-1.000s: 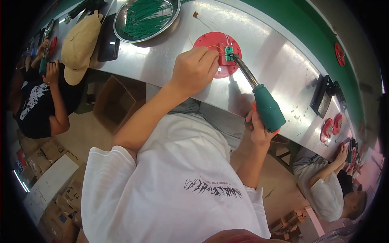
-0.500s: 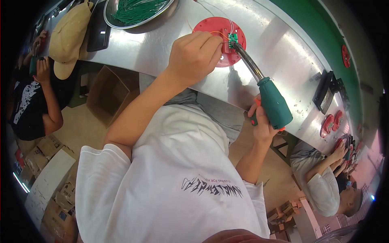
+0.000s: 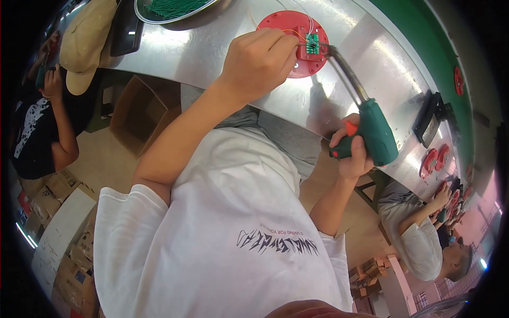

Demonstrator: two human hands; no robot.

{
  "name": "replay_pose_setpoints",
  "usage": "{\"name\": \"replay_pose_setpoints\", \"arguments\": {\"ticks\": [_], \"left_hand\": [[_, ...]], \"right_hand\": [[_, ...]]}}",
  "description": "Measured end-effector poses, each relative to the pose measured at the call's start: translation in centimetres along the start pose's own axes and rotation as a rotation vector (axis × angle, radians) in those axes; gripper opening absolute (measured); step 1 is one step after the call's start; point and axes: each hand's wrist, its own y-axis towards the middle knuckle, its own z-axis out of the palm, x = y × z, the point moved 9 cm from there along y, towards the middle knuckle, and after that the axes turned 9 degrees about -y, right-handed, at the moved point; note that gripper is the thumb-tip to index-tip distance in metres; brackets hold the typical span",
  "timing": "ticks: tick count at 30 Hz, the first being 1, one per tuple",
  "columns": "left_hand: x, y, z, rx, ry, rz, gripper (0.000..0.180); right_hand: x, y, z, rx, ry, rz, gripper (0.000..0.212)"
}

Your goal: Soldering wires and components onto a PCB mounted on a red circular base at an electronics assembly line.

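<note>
A round red plastic disc (image 3: 273, 22) lies on the metal bench, with a small green circuit board (image 3: 313, 44) set in its middle. Thin white and orange wires run to the board. My left hand (image 3: 261, 62) rests over the disc's left side, its fingers pinched at the board's edge on what looks like a thin wire; the fingertips partly hide it. In my right hand (image 3: 356, 153) is a green soldering gun (image 3: 378, 132) with an orange trigger, gripped by the handle. Its long metal barrel points up-left, the tip just right of the board, seemingly apart from it.
A metal bowl (image 3: 139, 15) of green wires, a dark tray-like object (image 3: 126, 37) and a tan cap (image 3: 87, 45) stand left. Red discs (image 3: 428, 163) and a black device (image 3: 427, 119) lie right. Co-workers sit on both sides; a cardboard box (image 3: 143, 114) stands below the bench.
The soldering gun has moved right and its tip has come off the board. My left hand stays pinched beside the board. The whole view has shifted slightly.
</note>
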Motion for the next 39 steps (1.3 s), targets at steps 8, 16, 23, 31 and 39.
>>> {"name": "replay_pose_setpoints", "arguments": {"ticks": [8,16,23,31,39], "left_hand": [[-0.1,0.1,0.0,-0.047,0.01,0.06,0.008],[0.3,0.6,-0.2,-0.035,0.011,0.036,0.009],[0.3,-0.1,-2.1,-0.114,-0.051,-0.121,0.015],[-2.2,0.9,-1.7,0.045,-0.093,0.071,0.04],[-0.6,0.9,-1.5,-0.012,-0.145,-0.104,0.014]], "right_hand": [[0.0,0.2,-1.1,-0.058,0.021,-0.076,0.05],[0.3,0.5,-0.5,-0.08,0.052,-0.079,0.048],[-0.9,-0.4,-0.7,-0.068,0.118,-0.035,0.052],[0.3,-0.3,0.0,0.009,-0.022,-0.101,0.048],[0.5,-0.2,-0.1,0.003,0.023,-0.076,0.038]]}}
